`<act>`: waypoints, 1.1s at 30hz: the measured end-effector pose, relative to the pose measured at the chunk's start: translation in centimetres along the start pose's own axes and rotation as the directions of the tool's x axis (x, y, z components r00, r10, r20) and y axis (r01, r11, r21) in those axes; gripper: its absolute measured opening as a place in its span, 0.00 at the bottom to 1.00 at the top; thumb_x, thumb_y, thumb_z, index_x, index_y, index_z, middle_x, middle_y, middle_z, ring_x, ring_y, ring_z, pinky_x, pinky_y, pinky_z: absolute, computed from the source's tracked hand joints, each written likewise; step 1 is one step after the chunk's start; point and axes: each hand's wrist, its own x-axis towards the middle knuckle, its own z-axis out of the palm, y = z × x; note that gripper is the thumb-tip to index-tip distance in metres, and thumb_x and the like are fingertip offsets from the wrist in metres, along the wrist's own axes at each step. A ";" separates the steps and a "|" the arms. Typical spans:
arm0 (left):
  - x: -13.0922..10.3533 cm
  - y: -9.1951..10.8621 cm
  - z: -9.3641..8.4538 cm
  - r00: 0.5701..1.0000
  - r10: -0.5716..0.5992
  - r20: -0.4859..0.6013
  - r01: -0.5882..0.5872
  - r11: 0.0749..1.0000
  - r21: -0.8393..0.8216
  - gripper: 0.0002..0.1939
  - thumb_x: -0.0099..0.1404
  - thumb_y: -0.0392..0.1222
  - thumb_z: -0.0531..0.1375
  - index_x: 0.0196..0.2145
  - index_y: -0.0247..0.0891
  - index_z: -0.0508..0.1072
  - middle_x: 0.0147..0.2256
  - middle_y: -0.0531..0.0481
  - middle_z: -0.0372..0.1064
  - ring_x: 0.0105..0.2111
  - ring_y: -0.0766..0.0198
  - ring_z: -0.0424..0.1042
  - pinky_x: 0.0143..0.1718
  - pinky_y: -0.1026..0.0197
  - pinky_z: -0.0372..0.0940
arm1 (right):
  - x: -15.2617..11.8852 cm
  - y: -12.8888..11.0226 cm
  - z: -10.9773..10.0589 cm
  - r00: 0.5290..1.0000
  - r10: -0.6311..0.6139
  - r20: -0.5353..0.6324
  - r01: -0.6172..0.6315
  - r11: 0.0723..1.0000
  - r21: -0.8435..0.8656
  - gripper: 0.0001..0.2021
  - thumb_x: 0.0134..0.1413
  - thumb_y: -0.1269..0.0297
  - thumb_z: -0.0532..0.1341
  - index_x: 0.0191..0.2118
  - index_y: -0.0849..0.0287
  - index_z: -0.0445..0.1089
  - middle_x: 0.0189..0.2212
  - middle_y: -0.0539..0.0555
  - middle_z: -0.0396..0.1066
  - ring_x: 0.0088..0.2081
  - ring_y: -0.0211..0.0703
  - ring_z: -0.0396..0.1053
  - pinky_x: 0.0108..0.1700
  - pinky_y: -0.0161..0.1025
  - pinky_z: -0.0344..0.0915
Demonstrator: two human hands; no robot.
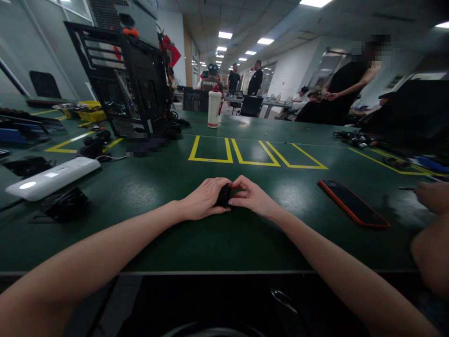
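Note:
A small black object is between my two hands, just above or on the green table. My left hand is wrapped round its left side, with the thumb along the near edge. From the right, my right hand pinches at the object's edge with thumb and fingers. Much of the object is hidden by my left hand, and I cannot tell what it is.
An orange-edged phone lies to the right, near another person's hand. On the left are a white power strip, black parts and an open computer case. A white bottle stands behind yellow tape outlines.

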 end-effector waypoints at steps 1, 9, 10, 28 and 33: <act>0.0 0.0 0.0 1.000 0.000 0.000 0.000 1.000 -0.002 0.30 0.57 0.51 0.57 0.51 0.35 0.49 0.48 0.39 0.58 0.48 0.54 0.60 0.51 0.50 0.55 | 0.0 0.0 0.0 1.000 -0.014 0.006 0.014 1.000 -0.002 0.16 0.38 0.69 0.66 0.33 0.58 0.59 0.34 0.47 0.62 0.34 0.36 0.68 0.37 0.37 0.67; 0.0 -0.1 0.1 1.000 0.007 -0.006 -0.007 1.000 -0.003 0.31 0.57 0.51 0.57 0.52 0.36 0.49 0.49 0.39 0.58 0.50 0.53 0.59 0.51 0.49 0.55 | 0.1 -0.1 0.0 0.999 0.023 -0.037 -0.021 0.999 0.033 0.10 0.46 0.62 0.62 0.33 0.58 0.61 0.33 0.48 0.64 0.32 0.35 0.67 0.38 0.39 0.67; 0.0 -0.1 0.1 1.000 0.007 -0.005 -0.007 1.000 0.000 0.31 0.57 0.51 0.57 0.52 0.36 0.49 0.49 0.39 0.57 0.50 0.53 0.59 0.51 0.49 0.55 | 0.1 0.0 -0.1 0.999 0.027 -0.035 -0.026 0.999 0.035 0.10 0.45 0.62 0.62 0.34 0.58 0.62 0.33 0.48 0.64 0.32 0.35 0.67 0.38 0.40 0.67; 0.0 -0.1 0.1 1.000 0.005 -0.014 -0.005 1.000 -0.004 0.31 0.57 0.51 0.57 0.52 0.35 0.50 0.48 0.39 0.58 0.49 0.53 0.60 0.51 0.49 0.55 | 0.0 0.0 -0.1 1.000 -0.003 -0.026 0.003 1.000 -0.002 0.14 0.40 0.66 0.66 0.33 0.58 0.61 0.34 0.48 0.64 0.34 0.36 0.68 0.38 0.39 0.66; 0.0 -0.1 0.2 1.000 0.014 -0.018 -0.014 1.000 -0.003 0.31 0.57 0.51 0.57 0.52 0.36 0.49 0.48 0.39 0.58 0.49 0.52 0.60 0.50 0.48 0.56 | 0.1 0.0 -0.2 0.998 0.023 -0.058 -0.023 1.000 0.004 0.12 0.44 0.63 0.63 0.35 0.58 0.63 0.35 0.50 0.65 0.36 0.37 0.66 0.41 0.40 0.66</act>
